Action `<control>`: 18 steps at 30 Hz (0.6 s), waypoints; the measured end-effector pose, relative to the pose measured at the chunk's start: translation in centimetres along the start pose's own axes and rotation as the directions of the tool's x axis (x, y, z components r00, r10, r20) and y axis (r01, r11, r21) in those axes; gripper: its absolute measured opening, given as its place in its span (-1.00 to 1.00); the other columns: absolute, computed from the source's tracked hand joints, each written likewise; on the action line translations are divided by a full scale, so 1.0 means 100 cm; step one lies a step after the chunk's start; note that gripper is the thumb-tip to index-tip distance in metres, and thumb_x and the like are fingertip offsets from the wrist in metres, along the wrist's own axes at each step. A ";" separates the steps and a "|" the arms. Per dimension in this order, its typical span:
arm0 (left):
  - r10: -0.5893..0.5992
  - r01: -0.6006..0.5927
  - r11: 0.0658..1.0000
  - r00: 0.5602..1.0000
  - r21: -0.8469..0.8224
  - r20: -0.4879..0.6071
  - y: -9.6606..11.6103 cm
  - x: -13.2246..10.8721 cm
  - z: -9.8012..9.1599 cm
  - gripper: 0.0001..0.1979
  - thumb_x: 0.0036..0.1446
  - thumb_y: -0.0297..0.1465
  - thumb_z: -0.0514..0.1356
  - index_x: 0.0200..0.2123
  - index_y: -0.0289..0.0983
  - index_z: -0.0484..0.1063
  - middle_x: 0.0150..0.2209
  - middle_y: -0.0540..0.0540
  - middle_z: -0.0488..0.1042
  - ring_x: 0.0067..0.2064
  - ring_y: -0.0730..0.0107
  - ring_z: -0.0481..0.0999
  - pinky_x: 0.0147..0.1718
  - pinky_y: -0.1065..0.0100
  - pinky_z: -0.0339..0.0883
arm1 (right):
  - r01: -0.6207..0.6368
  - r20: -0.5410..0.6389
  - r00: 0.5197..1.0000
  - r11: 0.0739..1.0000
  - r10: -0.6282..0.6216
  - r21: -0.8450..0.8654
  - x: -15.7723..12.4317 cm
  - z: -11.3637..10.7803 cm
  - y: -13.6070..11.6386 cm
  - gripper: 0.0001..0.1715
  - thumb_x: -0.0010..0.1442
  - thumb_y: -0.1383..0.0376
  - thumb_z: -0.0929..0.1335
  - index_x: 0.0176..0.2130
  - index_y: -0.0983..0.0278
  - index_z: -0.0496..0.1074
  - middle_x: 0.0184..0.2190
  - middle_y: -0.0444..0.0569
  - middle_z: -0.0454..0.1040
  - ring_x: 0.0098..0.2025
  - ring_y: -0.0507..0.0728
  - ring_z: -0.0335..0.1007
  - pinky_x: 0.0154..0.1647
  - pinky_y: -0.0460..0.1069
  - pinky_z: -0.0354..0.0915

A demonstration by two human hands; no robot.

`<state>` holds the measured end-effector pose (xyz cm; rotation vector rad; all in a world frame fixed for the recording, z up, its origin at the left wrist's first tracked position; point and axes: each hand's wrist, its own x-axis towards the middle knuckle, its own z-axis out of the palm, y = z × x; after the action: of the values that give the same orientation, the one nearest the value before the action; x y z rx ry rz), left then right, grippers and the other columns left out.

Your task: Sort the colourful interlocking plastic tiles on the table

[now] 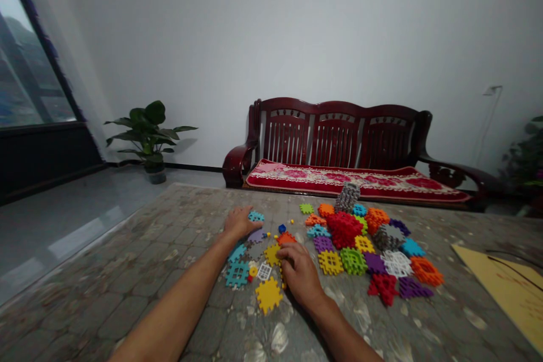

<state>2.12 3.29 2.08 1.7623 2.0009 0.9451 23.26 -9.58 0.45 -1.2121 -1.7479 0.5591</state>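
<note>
Two bare hands among toy building pieces, lower middle of frame, on patterned surface [127,271].
Left hand [238,220], just left of frame centre, reaches to light-blue piece [256,216]; thumb stands apart from the other fingers, whether they pinch it can't tell. Lavender piece [255,236] just below the thumb. Right hand [298,272], lower middle, has curled fingers over the right edge of the yellow-green piece [271,255]; contact or grip unclear. Orange piece [287,237] just above those fingers. Below, lower middle: yellow piece [268,295], white grid piece [264,271], teal piece [237,274]. Right of centre: many coloured pieces, red pile [344,229] among them. Behind, centre right: wooden sofa [335,134].
</note>
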 end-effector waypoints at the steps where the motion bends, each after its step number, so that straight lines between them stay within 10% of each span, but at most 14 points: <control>1: -0.002 0.002 1.000 1.000 0.009 0.006 0.001 0.000 0.001 -0.35 -0.43 -0.25 0.47 -0.12 -0.19 0.51 -0.05 -0.27 0.52 0.11 -0.15 0.37 -0.03 0.16 0.21 | -0.002 0.001 1.000 1.000 0.002 0.000 0.000 0.000 0.000 -0.61 -0.02 0.52 0.26 -0.31 0.19 0.57 -0.15 0.00 0.55 0.00 0.19 0.42 0.11 0.12 0.28; 18: -0.037 0.034 0.999 0.989 0.026 0.143 0.005 0.021 0.010 -0.45 -0.43 -0.43 0.46 -0.21 -0.21 0.53 -0.14 -0.19 0.57 -0.06 0.01 0.51 -0.14 0.26 0.27 | 0.000 0.007 1.000 1.000 0.000 -0.002 0.000 0.000 0.002 -0.64 0.00 0.48 0.27 -0.32 0.18 0.57 -0.15 -0.01 0.56 -0.01 0.18 0.42 0.10 0.10 0.28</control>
<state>2.74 5.59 2.06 1.7477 1.9532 0.7635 23.32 -9.51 0.29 -1.2131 -1.7545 0.5622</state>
